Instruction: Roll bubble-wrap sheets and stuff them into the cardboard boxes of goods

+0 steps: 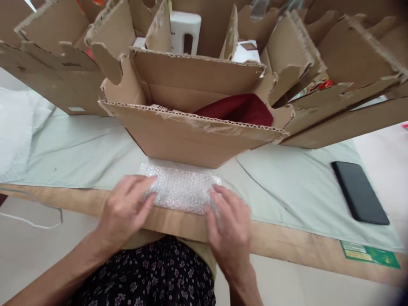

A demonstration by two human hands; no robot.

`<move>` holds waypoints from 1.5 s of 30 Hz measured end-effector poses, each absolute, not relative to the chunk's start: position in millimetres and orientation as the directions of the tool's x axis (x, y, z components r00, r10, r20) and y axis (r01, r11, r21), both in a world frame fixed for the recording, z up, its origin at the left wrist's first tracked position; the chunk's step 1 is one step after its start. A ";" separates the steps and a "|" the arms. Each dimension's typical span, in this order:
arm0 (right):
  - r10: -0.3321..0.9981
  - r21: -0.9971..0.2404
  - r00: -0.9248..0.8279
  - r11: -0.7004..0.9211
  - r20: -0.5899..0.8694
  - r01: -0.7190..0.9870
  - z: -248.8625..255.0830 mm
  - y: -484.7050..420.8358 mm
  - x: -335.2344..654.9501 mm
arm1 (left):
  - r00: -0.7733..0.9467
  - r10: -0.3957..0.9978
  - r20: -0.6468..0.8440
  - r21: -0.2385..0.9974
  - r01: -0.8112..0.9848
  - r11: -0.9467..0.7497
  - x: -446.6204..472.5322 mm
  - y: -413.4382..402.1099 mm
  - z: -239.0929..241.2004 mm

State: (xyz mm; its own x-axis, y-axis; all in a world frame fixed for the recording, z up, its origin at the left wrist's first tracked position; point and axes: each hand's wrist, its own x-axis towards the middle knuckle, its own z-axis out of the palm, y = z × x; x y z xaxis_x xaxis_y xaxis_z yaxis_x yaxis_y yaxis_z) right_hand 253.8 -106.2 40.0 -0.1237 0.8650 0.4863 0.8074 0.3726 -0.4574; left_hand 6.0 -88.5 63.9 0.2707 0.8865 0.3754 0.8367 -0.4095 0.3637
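A folded piece of bubble wrap [180,189] lies near the table's front edge, just below a cardboard box. At its left end my left hand [123,206] pinches it between thumb and fingers. My right hand [229,221] holds the opposite end in the same way, its fingertips on the top side. Whether anything is wrapped inside, I cannot tell.
Right behind the bubble wrap stands an open cardboard box [197,134] containing a dark red item [239,108]. Other cardboard bins [73,85] line the back, one with a white object [183,32]. A black phone [360,193] lies right; more bubble wrap [15,131] lies left.
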 end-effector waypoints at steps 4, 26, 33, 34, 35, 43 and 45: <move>0.846 -0.427 -0.385 0.522 0.369 0.738 34.8 -104.2 242.3 | 0.461 0.835 0.301 0.374 0.749 -0.548 26.2 -81.0 45.7; 0.867 -0.359 -0.235 0.410 0.440 0.839 29.9 -59.7 279.1 | 0.150 0.957 0.249 0.365 0.901 -0.236 -19.1 -81.3 38.9; 0.973 -0.752 0.110 0.082 0.202 0.654 55.2 -145.0 269.1 | 0.134 0.974 0.185 0.558 0.801 -0.216 -16.8 -73.1 59.5; 0.977 -0.792 0.145 0.035 0.155 0.609 53.9 -160.6 264.4 | 0.183 0.958 0.221 0.544 0.792 -0.277 -12.6 -68.3 62.7; 0.980 -0.828 0.172 -0.010 0.104 0.560 51.1 -175.7 258.9 | 0.246 0.934 0.259 0.522 0.778 -0.349 -6.9 -62.7 65.5; 0.901 -0.937 0.387 -0.291 -0.198 0.196 15.8 -235.5 227.8 | 0.390 0.903 0.180 0.367 0.825 -0.429 9.1 -38.2 66.6; 0.898 -0.950 0.396 -0.271 -0.191 0.157 10.5 -234.9 233.5 | 0.270 0.951 0.154 0.383 0.871 -0.309 -3.0 -42.7 62.1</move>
